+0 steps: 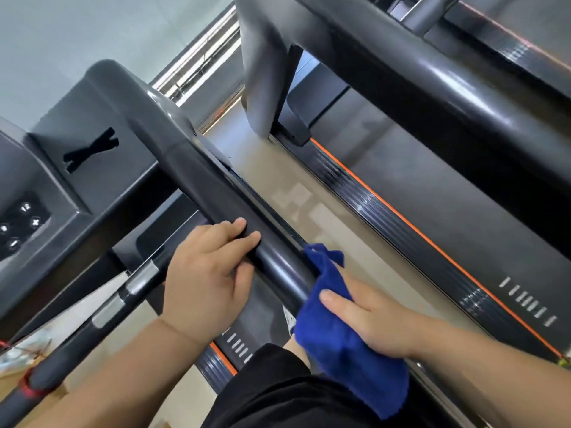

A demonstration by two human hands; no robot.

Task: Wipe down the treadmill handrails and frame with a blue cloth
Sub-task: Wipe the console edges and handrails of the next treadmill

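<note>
1. Treadmill (pixel 102 97) fills the left of the view with its grey console housing and a small button panel (pixel 21 227) at the edge.
2. At the right, a second treadmill (pixel 432 97) stands apart, with a strip of beige floor (pixel 278 193) between the two.
3. From the housing, the handrail (pixel 213 183) runs down toward the person as a thick dark tube. It looks stiff, fixed and glossy, so fabric should slide on it easily, and it can probably carry a leaning hand.
4. At the near end of this tube is the blue cloth (pixel 346 344), bunched and pressed against its right side. One corner sticks up and the lower part hangs loose. It seems soft and light. It is best taken as a bunch in the palm, so that it wraps the tube.
5. Just above the fabric, the left hand (pixel 207 273) holds the tube with its fingers bent over the top. Its forearm comes from the lower left.
6. Lower right, the right hand (pixel 374 325) grips the fabric with the thumb (pixel 333 301) flat on top. Its other fingers are hidden underneath.
</note>
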